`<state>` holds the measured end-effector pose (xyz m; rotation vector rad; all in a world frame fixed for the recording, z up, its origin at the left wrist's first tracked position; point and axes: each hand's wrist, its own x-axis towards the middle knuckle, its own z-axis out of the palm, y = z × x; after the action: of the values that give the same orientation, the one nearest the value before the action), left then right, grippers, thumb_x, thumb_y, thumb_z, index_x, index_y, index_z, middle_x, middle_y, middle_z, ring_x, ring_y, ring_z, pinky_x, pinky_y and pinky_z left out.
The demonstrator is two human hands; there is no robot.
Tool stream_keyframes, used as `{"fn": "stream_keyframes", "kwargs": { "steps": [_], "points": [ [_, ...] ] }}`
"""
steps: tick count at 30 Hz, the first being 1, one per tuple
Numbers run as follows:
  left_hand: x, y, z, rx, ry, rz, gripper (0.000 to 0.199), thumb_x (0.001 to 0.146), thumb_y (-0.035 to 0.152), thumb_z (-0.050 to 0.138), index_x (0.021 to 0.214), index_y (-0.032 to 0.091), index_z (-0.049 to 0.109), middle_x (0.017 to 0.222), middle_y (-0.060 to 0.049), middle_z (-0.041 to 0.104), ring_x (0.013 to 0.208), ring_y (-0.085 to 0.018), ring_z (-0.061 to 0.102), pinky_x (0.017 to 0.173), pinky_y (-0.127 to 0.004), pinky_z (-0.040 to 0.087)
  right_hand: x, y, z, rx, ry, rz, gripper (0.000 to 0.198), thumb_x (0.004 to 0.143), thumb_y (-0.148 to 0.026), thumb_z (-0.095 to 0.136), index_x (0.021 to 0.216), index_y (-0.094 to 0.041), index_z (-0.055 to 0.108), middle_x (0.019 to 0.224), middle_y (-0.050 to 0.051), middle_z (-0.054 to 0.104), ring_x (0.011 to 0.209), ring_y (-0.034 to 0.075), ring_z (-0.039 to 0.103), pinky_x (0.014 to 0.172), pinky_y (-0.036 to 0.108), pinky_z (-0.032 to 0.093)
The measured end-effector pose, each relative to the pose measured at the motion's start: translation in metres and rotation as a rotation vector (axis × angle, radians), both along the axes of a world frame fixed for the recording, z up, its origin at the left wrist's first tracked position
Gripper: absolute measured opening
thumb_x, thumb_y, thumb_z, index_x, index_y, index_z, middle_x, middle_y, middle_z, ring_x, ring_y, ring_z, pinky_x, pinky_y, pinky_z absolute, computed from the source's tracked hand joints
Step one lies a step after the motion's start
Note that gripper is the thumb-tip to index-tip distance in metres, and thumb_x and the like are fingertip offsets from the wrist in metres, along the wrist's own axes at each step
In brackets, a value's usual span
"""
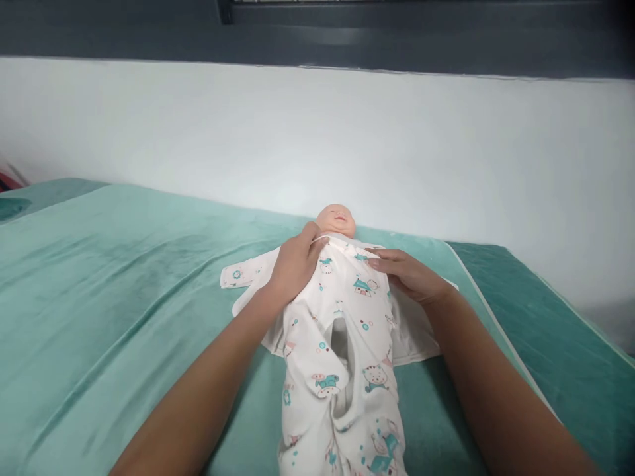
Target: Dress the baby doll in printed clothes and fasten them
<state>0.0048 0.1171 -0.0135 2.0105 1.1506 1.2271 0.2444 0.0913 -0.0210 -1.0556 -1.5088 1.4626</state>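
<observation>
A baby doll (336, 218) lies on its back, its head toward the wall. Over its body are spread white open-crotch baby pants (364, 324) printed with teal and pink animals, with a gap between the legs. Beneath them is a white baby shirt (417, 330), whose printed sleeve (245, 271) sticks out to the left. My left hand (296, 261) grips the left part of the waistband just below the doll's chin, thumb on top. Against the right side of the waistband my right hand (409, 274) rests with its fingers stretched out; its thumb is hidden.
A teal cloth (139, 291) with wrinkles covers the surface around the doll. To the right runs a darker green band (536, 304) with a pale edge line. A white wall (317, 132) rises behind the doll's head, below a dark ledge (347, 39).
</observation>
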Motion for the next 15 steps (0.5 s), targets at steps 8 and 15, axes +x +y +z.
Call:
{"fn": "stream_keyframes", "kwargs": {
  "steps": [8, 15],
  "points": [
    [-0.009, 0.011, -0.011, -0.051, -0.006, 0.06, 0.022, 0.093, 0.031, 0.046, 0.076, 0.022, 0.035, 0.067, 0.005, 0.038, 0.065, -0.012, 0.036, 0.064, -0.026, 0.029, 0.001, 0.008, -0.028, -0.206, 0.368, -0.346, 0.027, 0.069, -0.044, 0.081, 0.075, -0.021, 0.068, 0.07, -0.001, 0.069, 0.065, 0.017, 0.06, 0.061, 0.029, 0.047],
    [-0.015, 0.014, -0.018, -0.09, -0.01, 0.07, 0.022, 0.092, 0.034, 0.047, 0.077, 0.021, 0.038, 0.067, 0.006, 0.039, 0.066, -0.012, 0.037, 0.065, -0.026, 0.03, 0.004, 0.002, -0.03, -0.141, 0.428, -0.399, 0.029, 0.065, -0.042, 0.084, 0.069, -0.021, 0.064, 0.063, -0.004, 0.062, 0.055, 0.012, 0.054, 0.053, 0.025, 0.042]
  ]
}}
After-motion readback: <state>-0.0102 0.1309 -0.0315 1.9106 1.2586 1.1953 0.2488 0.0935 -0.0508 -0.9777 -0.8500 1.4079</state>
